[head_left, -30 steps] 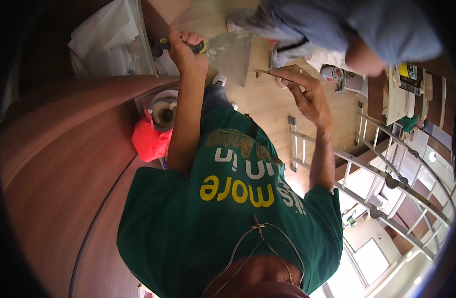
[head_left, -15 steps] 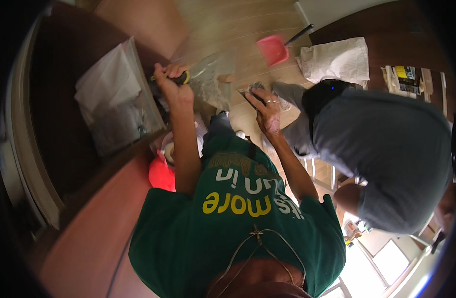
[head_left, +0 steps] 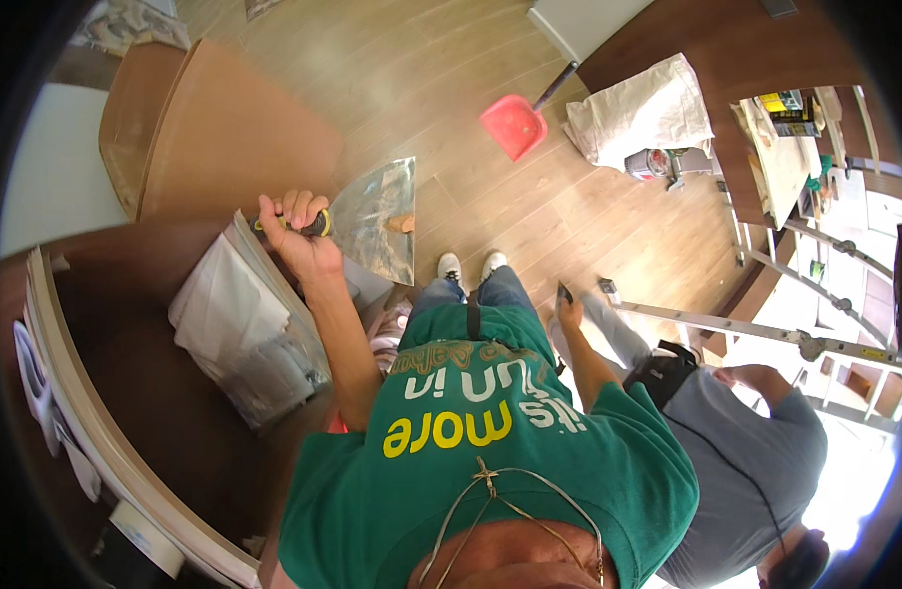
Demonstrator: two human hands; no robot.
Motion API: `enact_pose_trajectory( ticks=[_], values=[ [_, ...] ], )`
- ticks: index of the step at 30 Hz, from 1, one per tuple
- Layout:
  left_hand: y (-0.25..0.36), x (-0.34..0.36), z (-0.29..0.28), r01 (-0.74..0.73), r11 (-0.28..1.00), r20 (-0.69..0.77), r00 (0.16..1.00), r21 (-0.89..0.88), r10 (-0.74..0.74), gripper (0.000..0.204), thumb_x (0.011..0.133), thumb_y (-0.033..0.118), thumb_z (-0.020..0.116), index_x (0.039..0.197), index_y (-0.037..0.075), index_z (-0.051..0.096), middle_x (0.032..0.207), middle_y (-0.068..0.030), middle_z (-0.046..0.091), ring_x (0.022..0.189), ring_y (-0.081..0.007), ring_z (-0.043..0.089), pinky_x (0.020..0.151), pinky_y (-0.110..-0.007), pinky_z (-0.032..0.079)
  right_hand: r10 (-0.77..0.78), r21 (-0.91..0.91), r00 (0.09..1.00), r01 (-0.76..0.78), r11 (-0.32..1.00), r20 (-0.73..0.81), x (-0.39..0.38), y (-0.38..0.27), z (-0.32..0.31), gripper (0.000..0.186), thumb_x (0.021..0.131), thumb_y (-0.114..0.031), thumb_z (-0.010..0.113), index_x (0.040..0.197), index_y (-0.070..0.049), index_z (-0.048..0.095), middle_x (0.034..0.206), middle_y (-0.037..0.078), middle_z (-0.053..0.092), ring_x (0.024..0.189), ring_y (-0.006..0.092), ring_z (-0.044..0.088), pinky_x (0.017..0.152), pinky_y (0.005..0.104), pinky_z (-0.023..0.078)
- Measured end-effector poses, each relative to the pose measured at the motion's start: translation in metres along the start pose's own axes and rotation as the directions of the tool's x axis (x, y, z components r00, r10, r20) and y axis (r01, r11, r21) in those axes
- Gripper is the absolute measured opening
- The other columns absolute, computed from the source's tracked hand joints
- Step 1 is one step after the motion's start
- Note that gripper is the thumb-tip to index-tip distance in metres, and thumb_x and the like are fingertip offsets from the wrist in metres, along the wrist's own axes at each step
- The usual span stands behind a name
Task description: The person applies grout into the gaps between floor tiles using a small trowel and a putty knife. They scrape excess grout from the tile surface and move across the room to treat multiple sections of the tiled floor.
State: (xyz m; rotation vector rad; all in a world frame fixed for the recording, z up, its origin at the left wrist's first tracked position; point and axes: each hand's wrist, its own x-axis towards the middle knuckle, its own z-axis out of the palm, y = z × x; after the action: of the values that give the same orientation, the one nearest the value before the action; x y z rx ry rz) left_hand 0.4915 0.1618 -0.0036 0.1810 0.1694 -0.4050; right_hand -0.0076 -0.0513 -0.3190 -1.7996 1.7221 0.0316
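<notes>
- Left hand (head_left: 296, 228) is closed tight on the black-and-yellow handle of the wide putty knife (head_left: 374, 218); blade points away from the body, out over the wood floor (head_left: 441, 79).
- Change from half a second back: the knife has swung up and out. Then the blade was hard to make out against a clear plastic sheet; now its whole face shows, with a small smear of filler near the far edge.
- Right hand (head_left: 569, 312) has dropped low beside the right hip. It pinches a small dark thing; grip looks closed, but I cannot tell what the thing is.
- Clear plastic bag (head_left: 237, 329) with white sheets lies on the brown tabletop (head_left: 137, 393), just below and left of the knife.
- Second person in a grey shirt (head_left: 736, 461) is now right of the knife holder, bent low by the ladder (head_left: 765, 332); a moment ago they stood further up in view.
- Red dustpan (head_left: 513, 125) and white sack (head_left: 647, 110) sit on the floor, well beyond the knife.
- Read: knife is loaded and lifted clear, not pressed on any surface.
</notes>
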Motion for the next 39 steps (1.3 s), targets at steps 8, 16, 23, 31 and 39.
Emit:
enact_pose_trajectory(
  ticks=[8, 16, 23, 31, 39],
  values=[
    [-0.05, 0.093, 0.021, 0.025, 0.995, -0.004, 1.0, 0.092, -0.025, 0.027, 0.093, 0.023, 0.062, 0.074, 0.013, 0.046, 0.062, 0.0023, 0.036, 0.055, -0.0081, 0.037, 0.054, -0.023, 0.032, 0.133, 0.215, 0.98, -0.164, 0.963, 0.15, 0.015, -0.052, 0.03, 0.042, 0.083, -0.02, 0.056, 0.123, -0.007, 0.062, 0.114, 0.022, 0.065, 0.106, 0.0373, 0.061, 0.092, 0.0412, 0.047],
    [-0.13, 0.234, 0.061, 0.049, 0.993, 0.028, 0.998, 0.109, -0.053, 0.027, 0.092, 0.022, 0.063, 0.074, 0.013, 0.046, 0.062, 0.0018, 0.037, 0.055, -0.0083, 0.038, 0.054, -0.023, 0.035, 0.005, 0.298, 1.0, -0.014, 0.954, 0.03, 0.186, -0.179, 0.061, 0.043, 0.083, -0.017, 0.051, 0.124, -0.011, 0.063, 0.111, 0.02, 0.067, 0.104, 0.0301, 0.064, 0.09, 0.0384, 0.048],
    [-0.202, 0.387, 0.104, -0.039, 0.928, 0.065, 0.998, 0.37, 0.016, 0.028, 0.093, 0.021, 0.061, 0.074, 0.013, 0.042, 0.062, 0.0017, 0.037, 0.054, -0.0091, 0.037, 0.055, -0.024, 0.035, -0.61, 0.41, 0.793, 0.555, 0.724, 0.002, 0.333, -0.448, -0.052, 0.032, 0.093, -0.01, 0.05, 0.123, -0.01, 0.063, 0.108, 0.02, 0.065, 0.104, 0.0354, 0.061, 0.088, 0.0392, 0.047],
    [-0.316, 0.539, 0.117, 0.057, 0.9, -0.021, 0.998, 0.433, -0.053, 0.026, 0.091, 0.024, 0.062, 0.077, 0.014, 0.042, 0.064, 0.0019, 0.038, 0.055, -0.01, 0.038, 0.054, -0.026, 0.035, -0.93, 0.097, 0.368, 0.926, 0.365, -0.019, 0.345, -0.717, -0.197, 0.045, 0.081, 0.003, 0.056, 0.118, -0.019, 0.068, 0.115, 0.007, 0.065, 0.106, 0.0269, 0.06, 0.09, 0.0373, 0.047],
    [-0.394, 0.698, 0.108, 0.212, 0.824, -0.114, 0.977, 0.525, -0.178, 0.027, 0.092, 0.028, 0.061, 0.079, 0.014, 0.042, 0.065, 0.002, 0.038, 0.056, -0.0101, 0.037, 0.054, -0.026, 0.035, -0.898, -0.119, 0.44, 0.892, 0.436, 0.009, 0.448, -0.819, -0.143, 0.047, 0.076, 0.002, 0.059, 0.115, -0.023, 0.069, 0.113, 0.001, 0.066, 0.106, 0.0238, 0.061, 0.089, 0.0368, 0.048]
  ],
)
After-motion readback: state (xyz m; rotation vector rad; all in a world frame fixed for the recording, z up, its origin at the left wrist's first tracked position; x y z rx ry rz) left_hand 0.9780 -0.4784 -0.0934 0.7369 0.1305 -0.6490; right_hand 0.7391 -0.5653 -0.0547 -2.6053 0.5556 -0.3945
